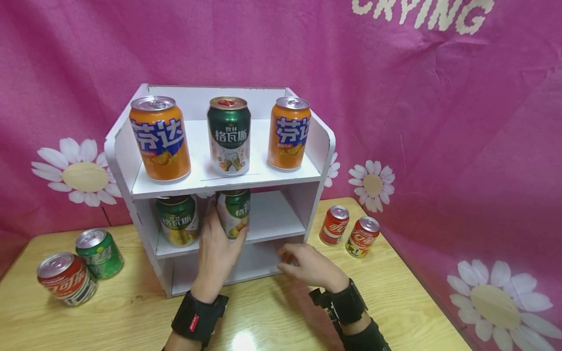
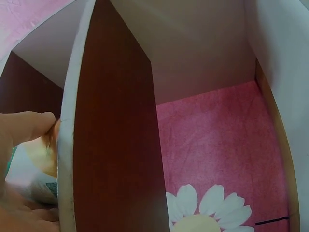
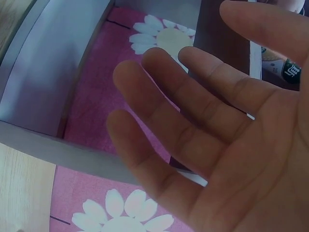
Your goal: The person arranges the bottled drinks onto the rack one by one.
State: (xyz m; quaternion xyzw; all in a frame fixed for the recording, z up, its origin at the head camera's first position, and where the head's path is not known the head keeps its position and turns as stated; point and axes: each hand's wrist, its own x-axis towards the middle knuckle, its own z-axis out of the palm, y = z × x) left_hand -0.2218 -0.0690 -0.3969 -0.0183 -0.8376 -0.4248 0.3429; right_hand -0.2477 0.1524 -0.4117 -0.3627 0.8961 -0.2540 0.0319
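Note:
My left hand [image 1: 218, 251] grips a green and white drink can [image 1: 232, 214] on the middle level of a white shelf unit [image 1: 281, 214]. In the left wrist view, the thumb lies along the can's gold-and-white side [image 2: 43, 157], partly hidden by a shelf board. Left of it on that level stands another green can [image 1: 177, 219] with a gold lower part. My right hand [image 1: 312, 265] hovers in front of the unit's lower right corner, holding nothing. Its fingers [image 3: 188, 137] are spread and loosely bent in the right wrist view.
On the top level stand two orange cans [image 1: 162, 146] [image 1: 290, 139] with a green can [image 1: 229, 141] between them. Two red cans [image 1: 334, 226] [image 1: 362, 239] are on the table right of the unit. A green can [image 1: 101, 256] and a red can [image 1: 68, 282] stand at the left.

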